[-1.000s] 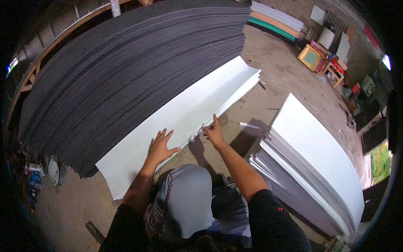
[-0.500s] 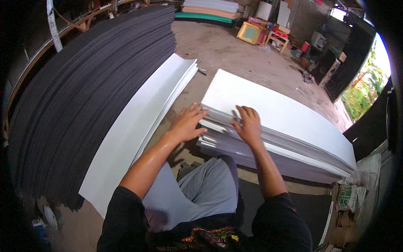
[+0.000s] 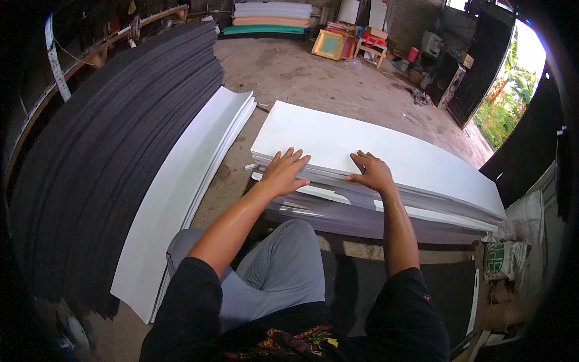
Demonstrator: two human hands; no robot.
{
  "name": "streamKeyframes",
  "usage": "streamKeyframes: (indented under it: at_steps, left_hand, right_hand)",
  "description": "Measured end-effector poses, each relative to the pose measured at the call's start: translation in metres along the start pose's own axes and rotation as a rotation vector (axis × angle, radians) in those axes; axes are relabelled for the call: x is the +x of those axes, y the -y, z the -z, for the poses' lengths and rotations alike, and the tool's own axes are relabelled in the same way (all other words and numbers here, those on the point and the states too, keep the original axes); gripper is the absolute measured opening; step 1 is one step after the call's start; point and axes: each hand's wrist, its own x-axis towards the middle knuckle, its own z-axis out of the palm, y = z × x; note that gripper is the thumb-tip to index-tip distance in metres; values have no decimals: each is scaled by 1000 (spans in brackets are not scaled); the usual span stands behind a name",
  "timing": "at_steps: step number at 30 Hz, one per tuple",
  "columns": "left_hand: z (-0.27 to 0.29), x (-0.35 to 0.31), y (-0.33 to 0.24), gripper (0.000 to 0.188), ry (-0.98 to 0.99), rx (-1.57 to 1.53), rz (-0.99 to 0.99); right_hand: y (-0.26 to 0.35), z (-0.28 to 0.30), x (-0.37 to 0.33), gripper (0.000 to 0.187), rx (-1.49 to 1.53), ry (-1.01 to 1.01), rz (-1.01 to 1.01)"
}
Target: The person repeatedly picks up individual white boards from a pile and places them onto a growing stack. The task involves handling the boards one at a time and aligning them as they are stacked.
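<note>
A long stack of white sheets lies in front of me, its many thin layers showing along the near side. My left hand rests at the near edge toward the stack's left end, fingers spread over the top and thumb pointing right. Farther right on the same edge is my right hand, with its thumb apart from the fingers and nothing visible between them. Both hands touch or nearly touch the sheets. Along the near side, some lower layers stick out unevenly. A second, narrower pile of white sheets lies to my left.
A tall stack of dark grey sheets fills the left side. A black sheet lies on the floor at near right, beside a printed sack. Folded coloured sheets and a yellow frame stand far back.
My view has turned slightly right. My right hand has moved a little away from my left, and the stack's near-edge layers look more even than before.
</note>
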Motion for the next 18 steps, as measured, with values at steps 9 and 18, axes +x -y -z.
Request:
streamKeyframes:
  at_steps: [9, 18]
  left_hand:
    - [5, 16, -27, 76, -86, 159, 44]
    - [15, -46, -21, 69, -106, 430, 8]
  right_hand:
    - [2, -35, -17, 51, -187, -371, 99]
    - [123, -31, -46, 48, -96, -438, 310]
